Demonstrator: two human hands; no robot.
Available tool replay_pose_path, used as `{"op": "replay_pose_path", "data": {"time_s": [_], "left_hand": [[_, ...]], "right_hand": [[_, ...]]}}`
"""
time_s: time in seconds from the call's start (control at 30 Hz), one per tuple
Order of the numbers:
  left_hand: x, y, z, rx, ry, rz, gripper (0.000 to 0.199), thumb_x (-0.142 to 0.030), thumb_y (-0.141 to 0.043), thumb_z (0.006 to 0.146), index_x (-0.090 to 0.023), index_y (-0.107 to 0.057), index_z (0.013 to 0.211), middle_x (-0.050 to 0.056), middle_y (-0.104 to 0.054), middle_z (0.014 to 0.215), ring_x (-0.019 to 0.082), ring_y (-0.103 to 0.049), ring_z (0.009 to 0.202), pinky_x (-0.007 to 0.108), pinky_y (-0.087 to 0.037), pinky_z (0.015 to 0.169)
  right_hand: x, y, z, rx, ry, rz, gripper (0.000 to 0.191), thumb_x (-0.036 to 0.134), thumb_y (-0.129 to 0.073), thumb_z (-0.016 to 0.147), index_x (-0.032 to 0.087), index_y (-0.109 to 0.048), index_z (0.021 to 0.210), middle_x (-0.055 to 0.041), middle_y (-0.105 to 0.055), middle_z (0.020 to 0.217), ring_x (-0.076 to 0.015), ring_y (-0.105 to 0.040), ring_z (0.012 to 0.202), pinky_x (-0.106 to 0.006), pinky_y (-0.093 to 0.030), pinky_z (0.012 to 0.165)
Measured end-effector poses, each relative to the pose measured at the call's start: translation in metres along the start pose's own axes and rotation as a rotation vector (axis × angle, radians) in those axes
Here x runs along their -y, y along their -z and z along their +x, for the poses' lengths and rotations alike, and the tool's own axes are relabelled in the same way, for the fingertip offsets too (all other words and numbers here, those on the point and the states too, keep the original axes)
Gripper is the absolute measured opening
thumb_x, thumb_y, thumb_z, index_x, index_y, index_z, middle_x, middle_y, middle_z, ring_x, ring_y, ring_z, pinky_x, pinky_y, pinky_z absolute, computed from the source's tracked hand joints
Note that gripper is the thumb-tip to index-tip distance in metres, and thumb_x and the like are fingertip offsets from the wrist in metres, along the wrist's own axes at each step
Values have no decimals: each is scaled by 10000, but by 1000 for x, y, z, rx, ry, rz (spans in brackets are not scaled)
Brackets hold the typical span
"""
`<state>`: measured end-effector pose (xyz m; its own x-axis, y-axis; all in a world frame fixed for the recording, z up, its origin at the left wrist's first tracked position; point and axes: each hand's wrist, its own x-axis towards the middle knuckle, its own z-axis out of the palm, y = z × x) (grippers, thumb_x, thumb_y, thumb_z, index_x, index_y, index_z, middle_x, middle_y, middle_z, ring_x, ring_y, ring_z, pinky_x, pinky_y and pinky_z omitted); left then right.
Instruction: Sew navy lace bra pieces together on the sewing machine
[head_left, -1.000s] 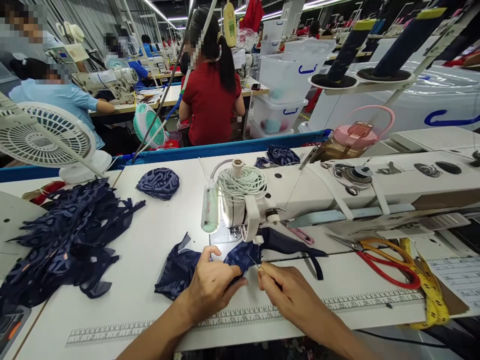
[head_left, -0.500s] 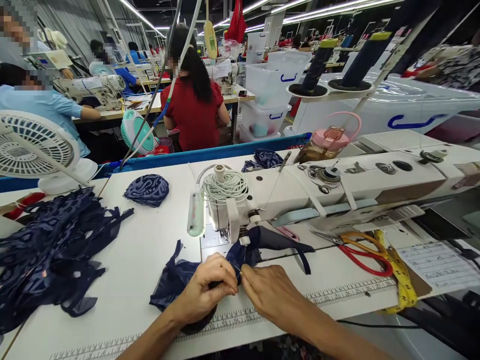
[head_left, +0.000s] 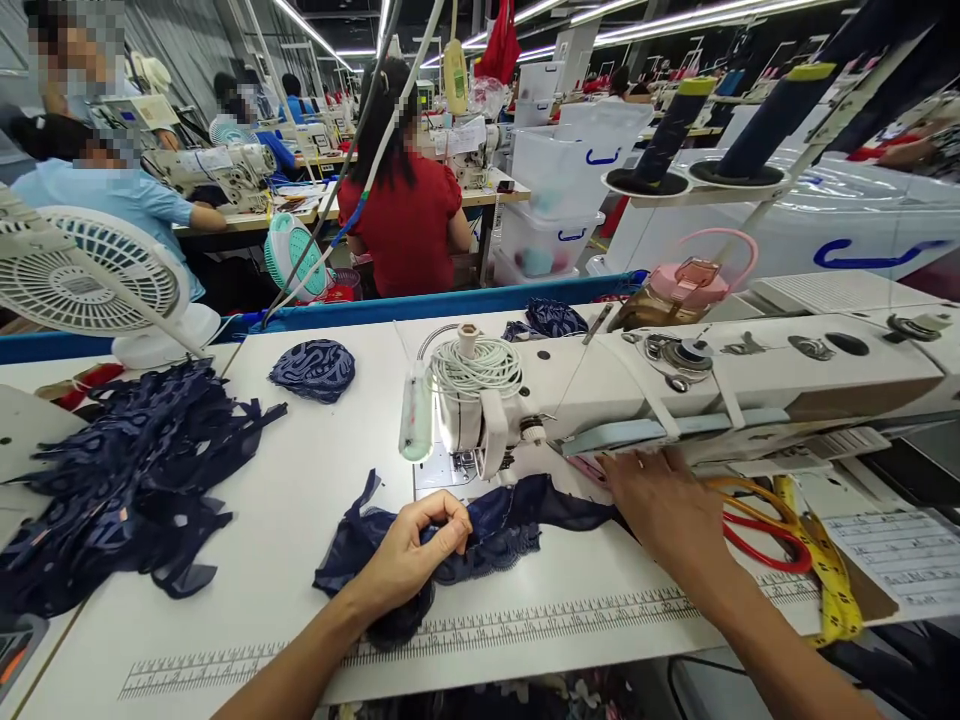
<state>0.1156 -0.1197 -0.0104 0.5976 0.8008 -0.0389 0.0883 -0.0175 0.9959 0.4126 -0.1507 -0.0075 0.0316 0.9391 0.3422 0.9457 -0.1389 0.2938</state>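
My left hand (head_left: 424, 540) is closed on the navy lace garment (head_left: 495, 540), which lies on the white table in front of the sewing machine's needle area (head_left: 472, 460). Below the machine arm, my right hand (head_left: 660, 500) reaches palm down beside the pink-handled tool (head_left: 586, 468); its fingertips are partly hidden, so their grip is unclear. Right beside that hand are scissors with orange and red handles (head_left: 772, 545), their blades covered by it. One dark strap of the garment runs toward my right wrist.
A navy fabric pile (head_left: 142, 480) covers the left side, with a folded lace cup (head_left: 313, 371) near it. A yellow tape measure (head_left: 836, 590) and written paper (head_left: 892, 560) lie right. Behind are a white fan (head_left: 97, 270), a pink-lidded bottle (head_left: 686, 290) and seated people.
My right hand has left the garment and moved right to under the machine arm. The garment is now more spread out, while my left hand stays on it. The view has shifted slightly.
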Motion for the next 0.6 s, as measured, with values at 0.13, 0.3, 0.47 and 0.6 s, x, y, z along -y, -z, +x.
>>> {"op": "replay_pose_path", "data": {"time_s": [0.13,0.3,0.47,0.6], "left_hand": [[-2,0,0,-20,-7,2,288,-397,-521,929,-166,-552,760,0,-544,695,133,-509,687,271,-422,707],[-1,1,-1,-46,-21,6,275,-398,-530,918,-168,-574,776,-4,-541,689,128,-499,662,262,-420,672],[2,3,-2,-81,-18,-15,255,-388,-543,912,-166,-587,794,-21,-527,649,119,-488,635,255,-408,668],[6,2,-2,-81,-26,-41,235,-367,-559,908,-162,-605,804,-24,-535,652,111,-495,632,247,-405,666]], "right_hand": [[14,-2,-1,-64,91,91,254,272,-472,972,177,-679,860,-94,-674,764,-255,-610,818,-282,-295,558],[15,-18,5,63,110,140,223,251,-487,958,151,-657,853,-96,-658,719,-233,-598,703,-275,-298,546],[5,-7,-3,-7,62,105,312,189,-359,980,143,-611,801,-123,-638,734,-268,-610,770,-303,-324,571],[15,32,-24,81,67,508,253,247,-287,999,167,-520,1058,-99,-672,863,-216,-628,714,-291,-377,583]]}}
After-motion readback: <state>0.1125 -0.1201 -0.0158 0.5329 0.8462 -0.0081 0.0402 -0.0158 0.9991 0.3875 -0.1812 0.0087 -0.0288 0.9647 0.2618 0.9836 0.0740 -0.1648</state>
